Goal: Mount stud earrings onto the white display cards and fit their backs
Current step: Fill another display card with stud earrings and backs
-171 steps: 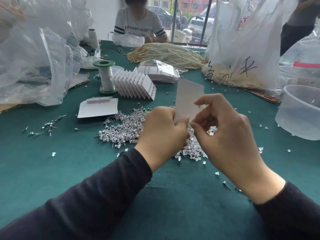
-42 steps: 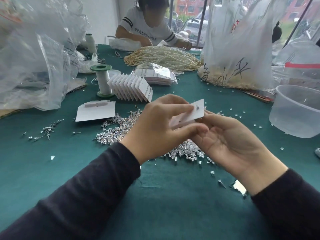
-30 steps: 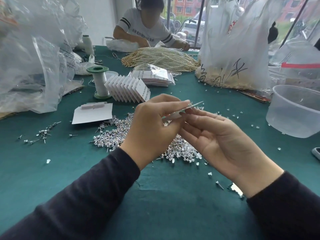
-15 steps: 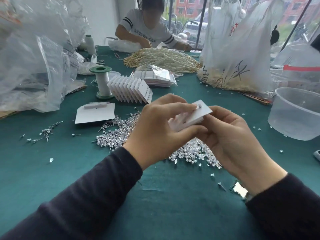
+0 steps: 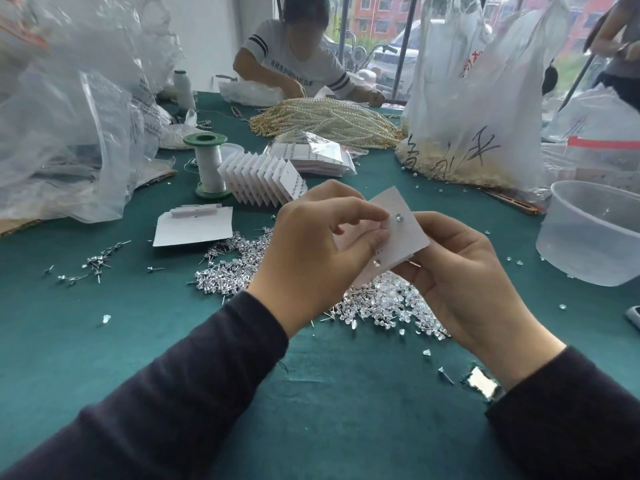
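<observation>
White card, small and square, is held tilted above the tabletop, in the air between both hands. One stud sits in its upper part, gem side up. A second small glint shows near the card's lower edge, too small to name.

The left hand pinches the card from the left, forefinger on top just beside the stud and thumb lower down. The right hand curls its fingers round the card's right edge and behind it. Whether they press a back onto the post there is hidden.

So this card looks partly done: one stud is through, while its back and any partner stud are unconfirmed.

Directly below lies a heap of loose studs, with clear backs scattered near it, so plenty is left. Farther off, a row of standing cards looks finished. A flat card, a thread spool and a clear plastic tub stand around them.
</observation>
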Demonstrator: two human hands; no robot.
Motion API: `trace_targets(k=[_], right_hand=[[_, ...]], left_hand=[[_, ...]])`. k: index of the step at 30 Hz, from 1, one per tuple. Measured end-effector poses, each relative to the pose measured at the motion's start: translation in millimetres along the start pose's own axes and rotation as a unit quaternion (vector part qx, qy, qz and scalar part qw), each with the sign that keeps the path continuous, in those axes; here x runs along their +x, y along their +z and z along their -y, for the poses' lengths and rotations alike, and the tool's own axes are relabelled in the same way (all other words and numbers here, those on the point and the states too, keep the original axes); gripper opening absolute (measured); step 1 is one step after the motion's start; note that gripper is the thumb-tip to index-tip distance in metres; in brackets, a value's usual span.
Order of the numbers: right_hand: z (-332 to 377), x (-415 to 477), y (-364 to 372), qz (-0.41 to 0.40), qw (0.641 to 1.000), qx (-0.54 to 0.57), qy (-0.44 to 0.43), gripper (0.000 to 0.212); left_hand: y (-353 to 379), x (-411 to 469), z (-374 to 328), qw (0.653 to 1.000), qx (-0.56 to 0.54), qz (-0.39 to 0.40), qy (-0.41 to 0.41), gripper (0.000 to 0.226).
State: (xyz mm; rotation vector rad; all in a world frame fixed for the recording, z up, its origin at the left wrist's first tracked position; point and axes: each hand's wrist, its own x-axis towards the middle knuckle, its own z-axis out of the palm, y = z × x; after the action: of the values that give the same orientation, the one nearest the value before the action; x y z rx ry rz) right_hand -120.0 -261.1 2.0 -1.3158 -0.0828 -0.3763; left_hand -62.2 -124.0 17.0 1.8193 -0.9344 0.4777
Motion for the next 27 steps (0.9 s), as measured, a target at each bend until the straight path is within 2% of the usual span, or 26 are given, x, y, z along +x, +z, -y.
trace_targets(k=[6,12,16,21,27], right_hand=[[-1,1,-2,0.001,0.998,0.058,0.019,0.016],[-2,-1,0,0.020,1.000,0.011,0.019,0.014],[2,-2,0,0.037,0.997,0.034,0.058,0.032],[1,-4,5,-0.010,0.996,-0.006,0.083,0.007],[-3,-5,12,-0.075,0.990,-0.078,0.090,0.028]], left_hand=[[0,-2,-4,0.998,0.050,0.000,0.050,0.033],[3,-1,-1,0.999,0.026,-0.025,0.041,0.012],[3,0,1,0.997,0.051,-0.014,0.052,0.006],[8,-3,4,0.995,0.083,0.027,0.058,0.004],[22,-9,8,0.994,0.088,0.057,0.025,0.007]])
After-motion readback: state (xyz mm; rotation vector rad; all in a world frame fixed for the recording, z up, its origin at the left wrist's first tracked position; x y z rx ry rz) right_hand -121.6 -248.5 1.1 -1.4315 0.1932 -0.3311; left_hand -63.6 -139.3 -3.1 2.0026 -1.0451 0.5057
